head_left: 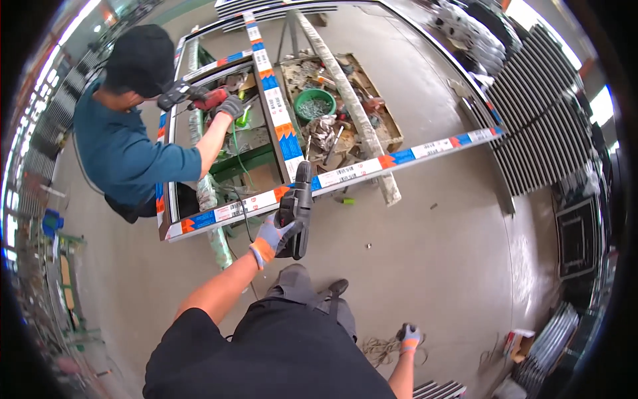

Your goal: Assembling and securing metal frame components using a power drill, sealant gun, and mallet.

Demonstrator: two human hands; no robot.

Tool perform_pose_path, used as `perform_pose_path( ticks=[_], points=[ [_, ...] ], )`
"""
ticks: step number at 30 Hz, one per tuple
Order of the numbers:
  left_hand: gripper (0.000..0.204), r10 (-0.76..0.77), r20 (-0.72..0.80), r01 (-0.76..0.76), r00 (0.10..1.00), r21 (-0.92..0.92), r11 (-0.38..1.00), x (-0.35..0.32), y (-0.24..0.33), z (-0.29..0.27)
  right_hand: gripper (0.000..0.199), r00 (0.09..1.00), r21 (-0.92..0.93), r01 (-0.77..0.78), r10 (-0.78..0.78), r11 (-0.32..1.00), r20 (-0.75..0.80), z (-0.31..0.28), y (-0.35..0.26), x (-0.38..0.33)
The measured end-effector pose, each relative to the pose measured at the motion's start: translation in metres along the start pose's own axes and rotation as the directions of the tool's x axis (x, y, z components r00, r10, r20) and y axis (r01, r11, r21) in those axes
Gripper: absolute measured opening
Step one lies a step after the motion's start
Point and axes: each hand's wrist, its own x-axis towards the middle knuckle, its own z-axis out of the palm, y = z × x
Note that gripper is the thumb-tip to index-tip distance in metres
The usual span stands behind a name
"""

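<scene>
My left hand (271,239), in a grey and orange glove, is wrapped round the handle of a black power drill (302,209). The drill points away from me, its thin bit over the corner where a crossbar (276,106) meets the near rail (352,174) of a large window frame. Blue, orange and white protective film covers the rails. Off to the lower right, away from the frame, hangs my right hand (410,338) in a matching glove. Its fingers are curled together, and what they hold, if anything, cannot be made out.
At the left a co-worker (126,146) leans over the frame with a red and black drill (209,100). Beneath lies a tray (392,130) with a green bowl (314,105) of screws. Stacked profiles (538,113) stand at right; cord (379,350) lies on the floor.
</scene>
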Motion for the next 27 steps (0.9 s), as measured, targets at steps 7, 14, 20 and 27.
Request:
perform_pose_path(
  ticks=[7,14,20,27],
  points=[
    [0.035,0.247,-0.246,-0.154,0.937,0.343,0.927,0.032,0.021,-0.017,0.021,0.843,-0.159,0.518,-0.47,0.841,0.262,0.147,-0.35,0.111],
    [0.034,0.206,-0.403,-0.175,0.892,0.113,0.978,0.12,0.043,-0.066,0.044,0.4,-0.444,0.872,-0.822,0.206,0.406,0.351,-0.489,0.098],
    [0.044,-0.014,-0.534,-0.045,0.845,-0.097,0.994,0.206,0.081,-0.087,0.047,0.34,-0.566,0.824,-0.775,-0.028,0.533,0.45,-0.5,0.12],
    [0.069,0.129,-0.857,0.535,0.499,0.421,0.732,0.312,0.059,-0.186,0.036,0.488,-0.633,0.768,-0.731,0.099,0.477,0.48,-0.49,0.132]
  ],
)
